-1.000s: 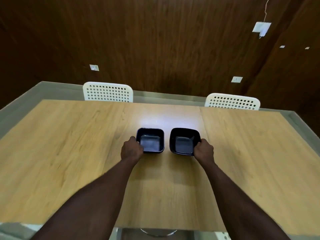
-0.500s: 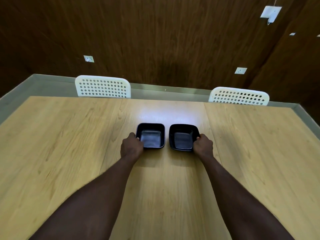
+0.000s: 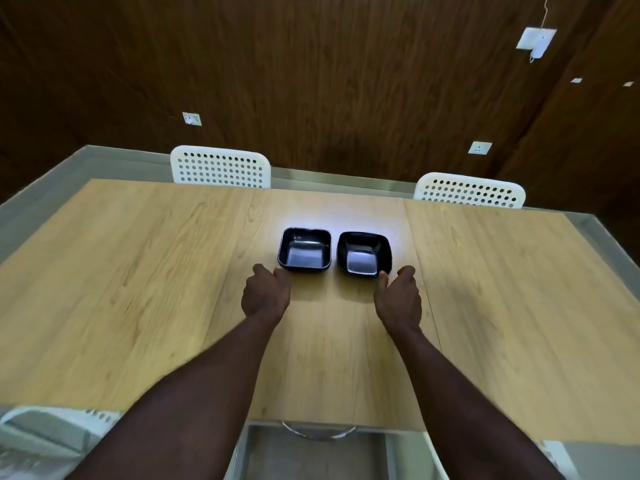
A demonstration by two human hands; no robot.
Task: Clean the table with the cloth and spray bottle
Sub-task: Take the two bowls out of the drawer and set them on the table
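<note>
The left hand (image 3: 266,296) and right hand (image 3: 399,300) are hovering beside two black bowls (image 3: 304,255) grouped on the tabletop (image 3: 138,271), likely for wiping around; fingers (image 3: 406,271) are hanging loose, seemingly holding nothing. The cloth and spray bottle aren't showing.

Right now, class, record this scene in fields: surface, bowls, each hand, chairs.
surface: light wood table, bearing both bowls
bowls: left black bowl, right black bowl, side by side, apart, empty
left hand: open, at left black bowl's near corner
right hand: open, at right black bowl's near corner
chairs: left white chair, right white chair, at far edge
</note>
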